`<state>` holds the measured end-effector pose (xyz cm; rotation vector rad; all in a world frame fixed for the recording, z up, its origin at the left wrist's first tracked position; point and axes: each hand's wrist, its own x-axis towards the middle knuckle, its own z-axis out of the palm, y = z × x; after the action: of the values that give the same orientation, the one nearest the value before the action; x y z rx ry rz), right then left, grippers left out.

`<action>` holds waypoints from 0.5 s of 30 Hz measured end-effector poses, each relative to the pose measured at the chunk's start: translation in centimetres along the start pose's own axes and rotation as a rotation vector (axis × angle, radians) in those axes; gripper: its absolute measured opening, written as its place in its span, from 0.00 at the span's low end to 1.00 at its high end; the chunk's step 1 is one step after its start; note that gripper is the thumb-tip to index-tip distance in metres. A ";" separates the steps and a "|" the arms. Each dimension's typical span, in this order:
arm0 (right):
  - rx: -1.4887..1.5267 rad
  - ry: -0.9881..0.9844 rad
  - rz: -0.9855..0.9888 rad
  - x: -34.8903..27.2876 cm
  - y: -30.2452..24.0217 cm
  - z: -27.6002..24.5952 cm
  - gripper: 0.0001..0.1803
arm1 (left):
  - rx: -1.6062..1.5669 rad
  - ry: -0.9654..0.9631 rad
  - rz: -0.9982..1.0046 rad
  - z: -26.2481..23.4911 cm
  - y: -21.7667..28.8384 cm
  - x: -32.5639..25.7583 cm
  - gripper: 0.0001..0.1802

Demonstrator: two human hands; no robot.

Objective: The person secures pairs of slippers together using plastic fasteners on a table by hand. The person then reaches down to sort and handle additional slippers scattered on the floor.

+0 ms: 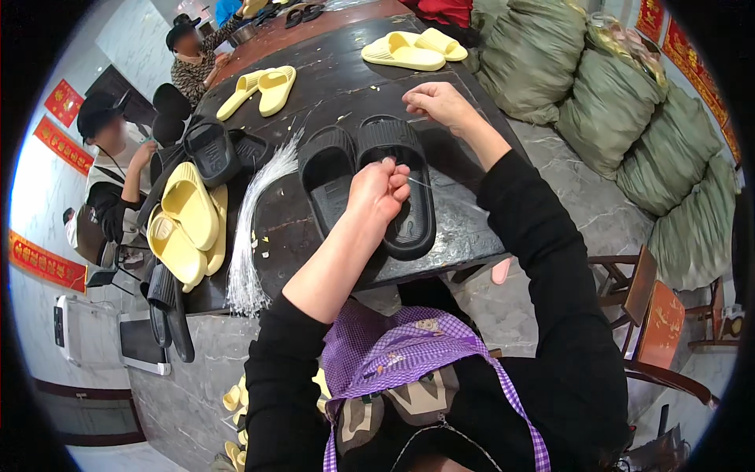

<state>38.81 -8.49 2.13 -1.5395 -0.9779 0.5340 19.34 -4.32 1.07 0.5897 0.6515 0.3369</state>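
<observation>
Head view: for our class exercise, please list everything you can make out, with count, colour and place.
Table: one, black top, centre.
Black slipper pair: two, black, table centre.
White strands: one bundle, white, left of that pair.
Far slippers: four, yellow, table's far part.
Left slippers: at least three, yellow, table's left edge.
Other black slippers: several, black, table's left edge.
Sacks: at least four, grey-green, right.
Wooden chair: at least one, brown, right.
Banners: several, red, both sides.
Co-workers: at least two, dark caps, left.
Apron: one, purple check, wearer's front.
Left hand: one, bare, over the pair's right slipper, thin pale strand at its fingers.
Right hand: one, bare, beyond that slipper.
</observation>
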 end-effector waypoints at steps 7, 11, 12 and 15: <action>-0.404 -0.171 -0.041 4.1 0.2 2.7 0.13 | 0.021 0.056 0.030 0.3 0.0 1.7 0.03; -0.720 -0.231 -0.213 5.2 0.2 4.7 0.15 | 0.061 0.079 0.044 0.7 0.1 1.5 0.04; -0.725 -0.248 -0.207 5.4 0.1 5.2 0.16 | 0.055 0.082 0.044 0.8 0.1 1.4 0.04; -0.740 -0.290 -0.201 6.0 -0.2 6.1 0.17 | 0.095 0.076 0.049 1.0 0.1 1.3 0.05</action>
<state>37.19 -0.10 2.04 -2.0059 -1.6596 0.2580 20.95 -4.03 1.23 0.6869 0.7300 0.3768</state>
